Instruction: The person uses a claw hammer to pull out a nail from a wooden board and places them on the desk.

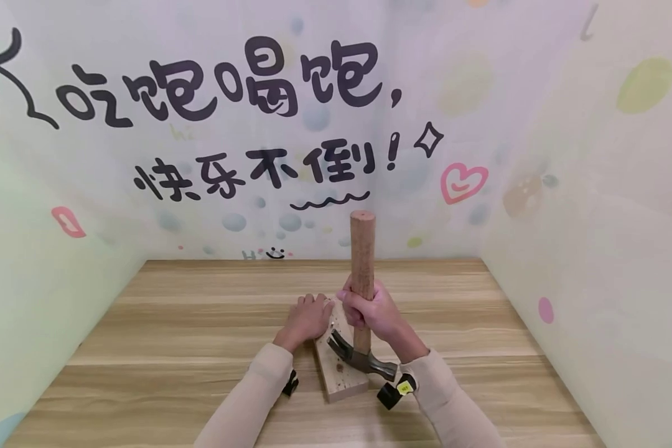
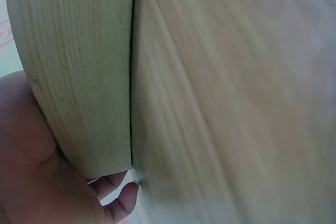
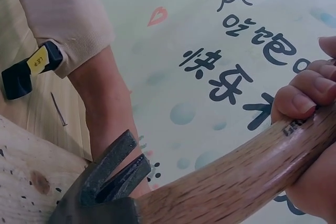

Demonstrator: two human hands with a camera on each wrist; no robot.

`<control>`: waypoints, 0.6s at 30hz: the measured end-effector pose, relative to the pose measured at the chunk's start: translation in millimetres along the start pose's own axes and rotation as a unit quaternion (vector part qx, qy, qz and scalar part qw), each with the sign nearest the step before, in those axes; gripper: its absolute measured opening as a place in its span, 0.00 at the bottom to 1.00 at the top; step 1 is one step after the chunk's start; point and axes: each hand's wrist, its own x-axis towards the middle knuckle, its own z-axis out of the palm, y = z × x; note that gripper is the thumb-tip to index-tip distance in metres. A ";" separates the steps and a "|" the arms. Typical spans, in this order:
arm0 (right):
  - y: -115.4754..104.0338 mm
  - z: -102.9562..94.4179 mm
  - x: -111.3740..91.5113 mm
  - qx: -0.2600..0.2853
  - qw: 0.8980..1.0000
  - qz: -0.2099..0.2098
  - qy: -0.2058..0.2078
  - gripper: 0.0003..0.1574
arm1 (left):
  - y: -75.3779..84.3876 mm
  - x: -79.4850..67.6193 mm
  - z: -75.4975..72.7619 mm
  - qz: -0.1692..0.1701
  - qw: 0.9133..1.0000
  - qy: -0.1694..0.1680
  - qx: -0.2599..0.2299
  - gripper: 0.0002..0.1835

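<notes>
My right hand (image 1: 374,309) grips the wooden handle of a claw hammer (image 1: 363,255). Handle up, its dark metal head hangs low over a pale wooden board (image 1: 341,389), the claw pointing left. In the right wrist view, fingers curl around the handle and the forked claw (image 3: 123,166) overlaps the board. My left hand (image 1: 309,317) holds the board's far left corner, its fingers bent round the end in the left wrist view. Small dark holes and a brown knot (image 3: 39,181) mark the board's top, which the hammer partly hides.
A loose nail (image 3: 59,109) lies on the wood-grain table (image 1: 201,323), left of the board. Black devices (image 1: 392,394) are strapped at both wrists. Printed walls (image 1: 201,230) stand behind the table and at both sides.
</notes>
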 end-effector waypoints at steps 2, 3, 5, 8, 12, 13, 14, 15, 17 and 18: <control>0.0 -1.1 0.4 -0.005 1.000 0.011 0.005 0.12 | 2.2 -1.1 -1.7 0.003 1.000 -0.005 0.004 0.27; -0.1 -1.7 0.8 -0.013 1.000 0.018 0.009 0.13 | 3.5 -1.9 -2.6 0.005 1.000 -0.008 0.006 0.26; 0.1 -2.9 2.2 -0.032 0.999 0.035 0.017 0.14 | 5.9 -3.7 -4.1 0.006 1.000 -0.015 0.007 0.27; 0.0 -4.9 5.7 -0.059 0.996 0.066 0.028 0.14 | 8.3 -5.5 -6.6 0.004 1.000 -0.020 0.002 0.27; -0.4 -7.8 12.3 -0.091 0.990 0.099 0.034 0.13 | 8.5 -6.2 -7.7 0.003 1.000 -0.022 0.001 0.27; -0.5 -8.4 14.1 -0.097 0.989 0.107 0.036 0.13 | 8.2 -6.1 -7.9 0.004 1.000 -0.022 0.002 0.26; 0.1 -9.2 16.0 -0.103 0.988 0.114 0.035 0.13 | 7.8 -6.0 -8.2 0.004 1.000 -0.021 0.002 0.26; 0.6 -9.7 18.1 -0.107 0.986 0.120 0.034 0.14 | 7.5 -5.9 -8.6 0.003 1.000 -0.020 0.003 0.26; 2.0 -10.1 22.7 -0.114 0.984 0.133 0.033 0.14 | 6.7 -5.5 -9.4 0.002 1.000 -0.014 0.005 0.26; 3.0 -10.1 25.1 -0.117 0.982 0.142 0.033 0.14 | 6.3 -5.3 -10.2 0.001 1.000 -0.012 0.007 0.26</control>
